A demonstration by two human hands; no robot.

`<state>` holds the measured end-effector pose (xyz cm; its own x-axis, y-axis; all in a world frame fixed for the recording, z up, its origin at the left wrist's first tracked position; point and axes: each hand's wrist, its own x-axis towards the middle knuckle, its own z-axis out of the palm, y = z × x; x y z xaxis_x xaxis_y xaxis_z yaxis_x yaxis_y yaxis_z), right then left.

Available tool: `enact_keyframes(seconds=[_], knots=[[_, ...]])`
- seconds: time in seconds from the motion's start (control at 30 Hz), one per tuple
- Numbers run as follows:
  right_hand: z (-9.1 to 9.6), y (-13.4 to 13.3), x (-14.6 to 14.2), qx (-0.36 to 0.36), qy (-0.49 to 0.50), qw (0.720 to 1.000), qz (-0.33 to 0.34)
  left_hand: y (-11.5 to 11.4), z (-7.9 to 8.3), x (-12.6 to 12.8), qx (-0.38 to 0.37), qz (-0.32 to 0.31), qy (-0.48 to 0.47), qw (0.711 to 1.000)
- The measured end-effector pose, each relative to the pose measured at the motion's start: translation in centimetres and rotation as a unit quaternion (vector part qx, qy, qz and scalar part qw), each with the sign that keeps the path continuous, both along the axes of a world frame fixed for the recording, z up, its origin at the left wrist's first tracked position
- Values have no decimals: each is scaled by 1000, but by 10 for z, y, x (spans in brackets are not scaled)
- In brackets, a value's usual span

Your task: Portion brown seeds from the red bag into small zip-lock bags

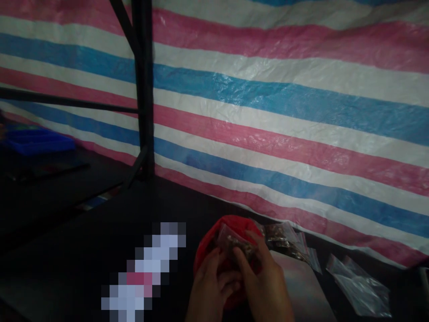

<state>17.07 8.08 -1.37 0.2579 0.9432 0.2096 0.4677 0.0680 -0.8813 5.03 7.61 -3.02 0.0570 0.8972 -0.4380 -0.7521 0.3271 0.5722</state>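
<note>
A red container [205, 243], with a rounded rim and looking like a bowl, stands on the dark table in front of me. Over its opening is a small clear zip bag [231, 237] with small brownish pieces in it; the dim light hides what kind they are. My right hand [266, 277] pinches the bag's right side between thumb and fingers. At the lower left edge of the bag, my left hand [211, 279] has its upper fingertips closed against the plastic, its other fingers curled below. Both hands cover the front of the red container.
Filled zip bags [284, 237] lie behind a pale flat sheet [301, 284] at the right. Flat clear bags [360, 286] are farther right. A pixelated patch [144, 273] covers something at the left. A dark post [145, 112], striped sheeting [284, 103] and a blue tray [40, 142] stand beyond.
</note>
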Motion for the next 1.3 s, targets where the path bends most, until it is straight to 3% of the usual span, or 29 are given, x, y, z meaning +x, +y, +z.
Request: enact_keyframes(seconds=[0.2,0.47,0.63,0.77,0.9,1.0,1.07,1.2,1.3], knots=[[2,0,4,-30,-46,999,1,0,28,-1,-65,-14,-10,998],[4,-4,4,-45,-59,997,11,-2,35,-1,-94,-38,-40,994],[2,-6,2,-9,-45,999,4,-2,38,0,-94,-84,-62,990],[-6,-6,5,-9,-41,999,15,-2,17,2,-49,-80,-27,995],[-8,-6,15,-2,-19,999,48,-2,-4,3,59,-68,75,993],[-3,-8,20,10,8,997,70,-7,-1,8,109,14,206,972],[2,-11,22,13,26,996,81,-12,6,14,129,50,238,961],[18,-20,30,26,61,993,96,-20,16,25,168,37,252,952],[30,-29,50,21,79,995,53,-23,20,31,182,41,289,939]])
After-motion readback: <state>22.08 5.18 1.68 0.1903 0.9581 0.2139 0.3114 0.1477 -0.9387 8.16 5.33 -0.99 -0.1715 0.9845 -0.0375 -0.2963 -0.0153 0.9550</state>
